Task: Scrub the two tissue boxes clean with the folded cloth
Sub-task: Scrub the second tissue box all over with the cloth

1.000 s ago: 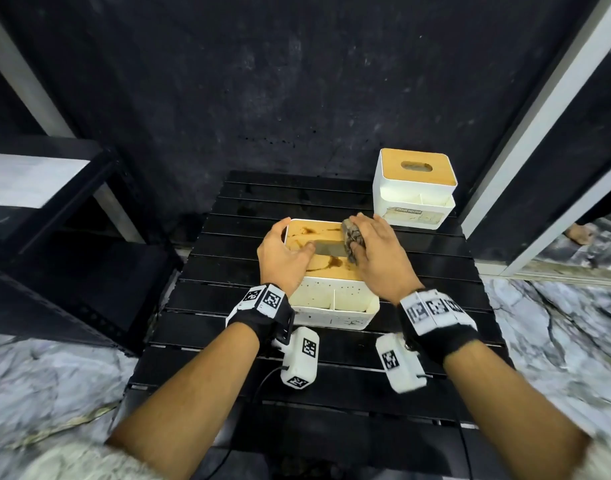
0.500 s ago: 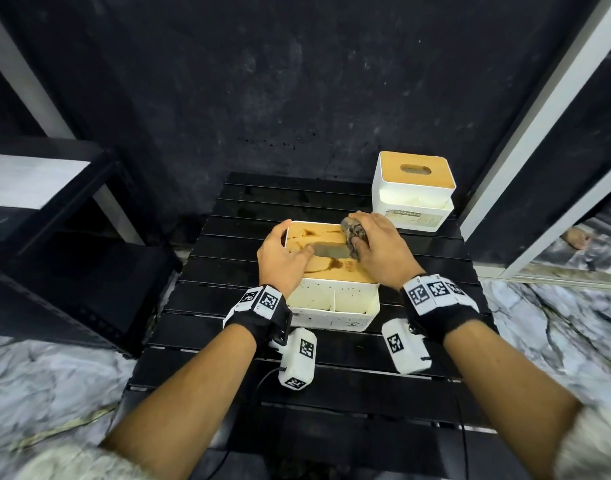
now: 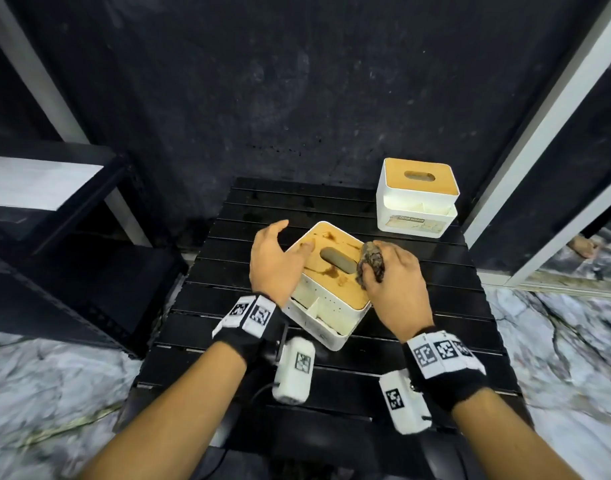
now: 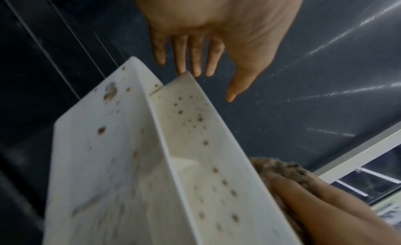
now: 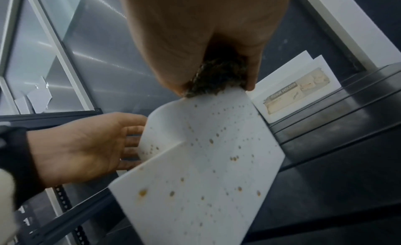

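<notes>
Here my right hand (image 3: 390, 271) grips the folded cloth (image 3: 370, 263), fingers and thumb curled round the brown wad, which presses on the right edge of the near tissue box (image 3: 326, 289)'s bamboo lid (image 3: 331, 268). My left hand (image 3: 274, 261) is spread wide and holds nothing; its fingertips rest against the left side of the box. I judge it a brace, so the box does not slide on the slatted black table (image 3: 331, 368) under the scrubbing pressure. The box sits skewed to the slats, one corner toward me.

Head view: brown smears lie on the lid around the oval slot (image 3: 337, 259), so the lid is not yet clean. The second tissue box (image 3: 416, 199) stands well apart at the far right corner of the table, its lid looking clean, a "TISSUE HOLDER" label on its front. A black shelf unit (image 3: 55, 202) stands to the left.

Left wrist view adds what the head view barely resolves: the white side wall and front pocket are peppered with brown spots, and the straight fingers (image 4: 193, 59) just meet the box's top corner.

Right wrist view shows the cloth pinched at the box's upper edge and the same speckling on another wall. Neither wrist view shows the lid's top.
</notes>
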Motion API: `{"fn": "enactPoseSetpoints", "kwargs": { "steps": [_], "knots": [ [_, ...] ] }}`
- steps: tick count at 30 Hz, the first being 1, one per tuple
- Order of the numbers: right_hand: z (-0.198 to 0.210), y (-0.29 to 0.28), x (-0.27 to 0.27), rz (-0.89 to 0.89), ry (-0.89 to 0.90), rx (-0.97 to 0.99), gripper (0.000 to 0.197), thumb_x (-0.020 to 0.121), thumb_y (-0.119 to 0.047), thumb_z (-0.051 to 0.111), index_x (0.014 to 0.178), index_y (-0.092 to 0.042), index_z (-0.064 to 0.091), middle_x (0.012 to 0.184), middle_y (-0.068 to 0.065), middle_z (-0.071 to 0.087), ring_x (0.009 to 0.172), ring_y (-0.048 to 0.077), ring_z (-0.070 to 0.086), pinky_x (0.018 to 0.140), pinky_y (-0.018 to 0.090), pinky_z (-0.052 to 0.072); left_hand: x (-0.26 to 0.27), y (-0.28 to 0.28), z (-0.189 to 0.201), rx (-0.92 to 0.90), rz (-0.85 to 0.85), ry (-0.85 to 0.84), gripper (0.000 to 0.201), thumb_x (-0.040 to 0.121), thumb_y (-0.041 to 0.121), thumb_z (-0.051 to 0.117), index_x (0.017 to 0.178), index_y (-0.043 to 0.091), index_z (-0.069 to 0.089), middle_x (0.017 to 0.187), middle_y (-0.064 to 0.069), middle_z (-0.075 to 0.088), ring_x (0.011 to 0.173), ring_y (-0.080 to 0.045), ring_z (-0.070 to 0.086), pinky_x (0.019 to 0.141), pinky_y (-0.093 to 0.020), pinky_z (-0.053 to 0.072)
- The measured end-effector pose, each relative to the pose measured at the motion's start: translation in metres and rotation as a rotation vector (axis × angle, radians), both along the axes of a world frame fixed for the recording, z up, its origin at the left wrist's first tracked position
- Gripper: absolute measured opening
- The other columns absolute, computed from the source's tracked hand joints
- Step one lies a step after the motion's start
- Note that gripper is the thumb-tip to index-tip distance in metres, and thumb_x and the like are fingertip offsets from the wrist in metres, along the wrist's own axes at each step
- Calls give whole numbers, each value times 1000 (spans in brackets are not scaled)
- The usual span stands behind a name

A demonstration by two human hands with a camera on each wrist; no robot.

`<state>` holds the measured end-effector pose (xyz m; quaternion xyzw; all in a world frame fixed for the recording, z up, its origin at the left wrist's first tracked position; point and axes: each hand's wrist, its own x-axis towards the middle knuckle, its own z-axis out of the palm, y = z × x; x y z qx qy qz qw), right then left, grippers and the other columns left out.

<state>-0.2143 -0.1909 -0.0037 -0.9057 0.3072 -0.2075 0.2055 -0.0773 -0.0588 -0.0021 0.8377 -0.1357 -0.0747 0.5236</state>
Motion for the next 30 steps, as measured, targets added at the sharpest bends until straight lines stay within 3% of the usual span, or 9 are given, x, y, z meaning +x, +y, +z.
{"fn": "enactPoseSetpoints", "kwargs": {
  "steps": [4, 6, 10, 15, 20, 23, 27, 30],
  "knots": [
    [1, 17, -1, -63, 54, 2, 49, 93, -35, 49, 138, -18, 40, 138, 2, 46, 130, 23, 35, 100, 36, 41, -36, 18, -16, 2, 41, 35, 65, 85, 38, 75, 143, 29, 47, 146, 3, 42, 139, -18, 36, 116, -47, 33],
    [1, 25, -4, -56, 73, -38, 49, 94, -37, 48, 138, -18, 40, 138, 2, 46, 128, 22, 36, 97, 34, 43, -46, 16, -22, -17, 27, 63, 71, 85, 38, 76, 146, 28, 42, 146, 1, 40, 140, -18, 31, 118, -44, 30],
    [-1, 32, -16, 60, 32, -72, 45, 93, -33, 50, 134, -18, 44, 135, -1, 49, 127, 18, 37, 97, 22, 36, -37, 0, -23, -46, 41, 136, 93, 82, 43, 78, 156, 21, 25, 155, -2, 29, 145, -22, 30, 118, -49, 32],
    [0, 32, -30, 258, 59, -5, 48, 93, -26, 51, 140, -20, 41, 144, -7, 42, 140, 12, 22, 109, 16, 15, -12, -8, -19, 74, -44, 84, 92, 81, 38, 80, 155, 20, 28, 154, -3, 39, 141, -24, 40, 114, -40, 34],
    [11, 31, -33, 381, 135, -2, 52, 96, -23, 47, 145, -20, 32, 151, -8, 33, 144, 7, 10, 110, 13, 7, 10, -9, -20, 68, -141, 99, 86, 76, 31, 84, 150, 25, 40, 137, 0, 59, 130, -21, 52, 110, -45, 43],
    [12, 28, -20, 372, 145, 4, 52, 96, -20, 45, 146, -17, 30, 152, -3, 31, 145, 12, 10, 111, 16, 8, 14, -9, -20, 47, -173, 102, 82, 78, 27, 84, 149, 24, 43, 132, 0, 62, 123, -18, 57, 107, -44, 48],
    [16, 5, 23, 329, 192, 42, 53, 95, -16, 44, 145, -12, 28, 153, 6, 28, 146, 22, 11, 116, 29, 14, 15, -9, -23, 35, -178, 97, 81, 78, 29, 83, 149, 26, 43, 134, -1, 61, 125, -20, 56, 107, -46, 48],
    [17, -15, 57, 323, 207, 58, 50, 97, -15, 41, 145, -12, 30, 154, 6, 27, 146, 22, 11, 118, 32, 13, 14, -9, -25, 42, -187, 81, 88, 70, 44, 79, 149, 29, 41, 136, 0, 60, 128, -21, 54, 107, -47, 47]
  ]
}}
